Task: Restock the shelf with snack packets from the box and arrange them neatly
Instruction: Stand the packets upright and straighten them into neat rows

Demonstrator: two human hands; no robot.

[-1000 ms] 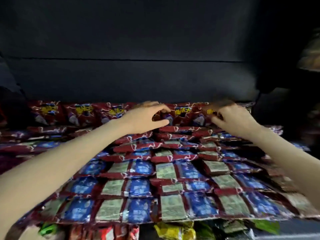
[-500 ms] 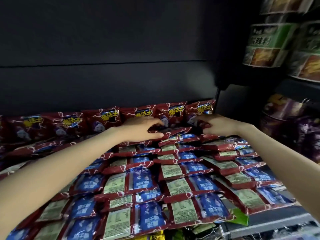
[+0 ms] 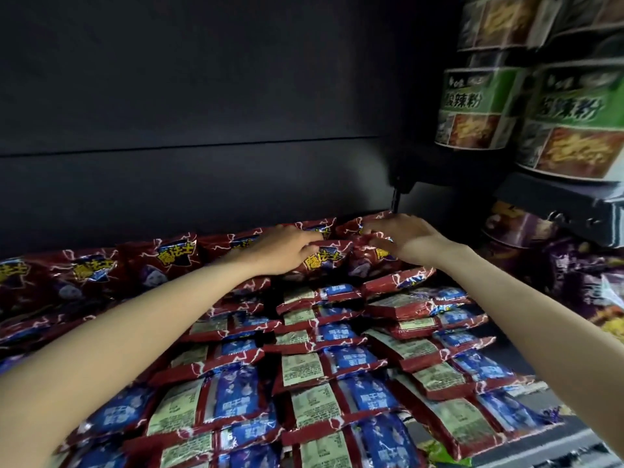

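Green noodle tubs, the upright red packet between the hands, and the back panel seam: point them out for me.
green noodle tubs (image 3: 481, 106): head view, on the green label of the left tub.
upright red packet (image 3: 326, 261): head view, on its yellow logo.
back panel seam (image 3: 202, 147): head view, on the horizontal line.

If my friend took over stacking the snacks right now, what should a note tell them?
Left hand: fingers curled on an upright red packet at the back row, near the right end.
Right hand: gripping the neighbouring back-row packet by the shelf's right end.
Snacks: upright red packets line the back; flat overlapping rows fill the shelf to the front edge.
Done: the shelf looks almost full.
Left: straighten the two packets being held and tidy the right-hand rows, which sit a bit crooked. The box is not in view.
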